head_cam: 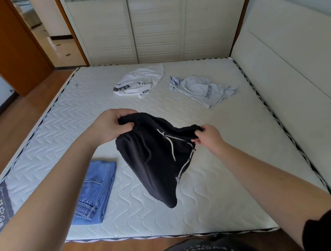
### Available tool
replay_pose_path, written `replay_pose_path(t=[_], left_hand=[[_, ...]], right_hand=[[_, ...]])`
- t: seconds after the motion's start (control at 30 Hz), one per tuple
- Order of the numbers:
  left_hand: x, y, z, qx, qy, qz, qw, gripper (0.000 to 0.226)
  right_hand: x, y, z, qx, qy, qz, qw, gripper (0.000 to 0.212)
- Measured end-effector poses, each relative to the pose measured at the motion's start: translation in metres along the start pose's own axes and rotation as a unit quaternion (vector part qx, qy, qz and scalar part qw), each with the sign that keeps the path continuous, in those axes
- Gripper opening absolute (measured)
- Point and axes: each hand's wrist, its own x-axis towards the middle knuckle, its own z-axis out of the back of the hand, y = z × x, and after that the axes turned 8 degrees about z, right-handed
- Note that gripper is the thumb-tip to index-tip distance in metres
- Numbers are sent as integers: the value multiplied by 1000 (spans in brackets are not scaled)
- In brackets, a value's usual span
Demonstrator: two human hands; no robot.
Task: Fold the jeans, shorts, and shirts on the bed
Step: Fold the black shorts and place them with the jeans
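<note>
1. My left hand (111, 125) grips the elastic waistband of the black shorts (153, 160) at one end, and my right hand (208, 135) pinches the other end. The shorts hang between them above the middle of the bed (230, 198), with the legs drooping toward 6 o'clock.
2. To do this well, I judge I should pull the waistband taut and level, tuck in the white drawstring (171, 146) and lay the shorts flat before folding — loose cord would bunch.
3. The folded blue jeans (97, 187) lie at 7 o'clock. The white shirt (140, 81) lies crumpled at 12 o'clock, and the pale blue shirt (201, 89) at 1 o'clock.
4. The white shirt's band carries black lettering, which I can read only in part — "MO" and "LE M". The mattress label at 8 o'clock is not legible.
</note>
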Motion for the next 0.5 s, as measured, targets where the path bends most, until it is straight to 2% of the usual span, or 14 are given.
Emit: replay_pose_path(t=[0.17, 0.3, 0.4, 0.43, 0.5], left_hand=[[2, 14, 16, 181, 17, -23, 983, 40], [10, 19, 27, 295, -2, -19, 955, 35], [18, 18, 35, 325, -32, -35, 944, 30], [20, 19, 37, 324, -44, -42, 944, 29], [23, 22, 39, 304, -76, -56, 948, 26]], right_hand=[[9, 43, 41, -100, -24, 92, 990, 16], [5, 83, 62, -252, -27, 180, 951, 20], [-1, 107, 69, -332, -29, 227, 915, 17], [-4, 115, 71, -324, -18, 243, 914, 16], [-13, 128, 72, -298, 1, 286, 911, 30]])
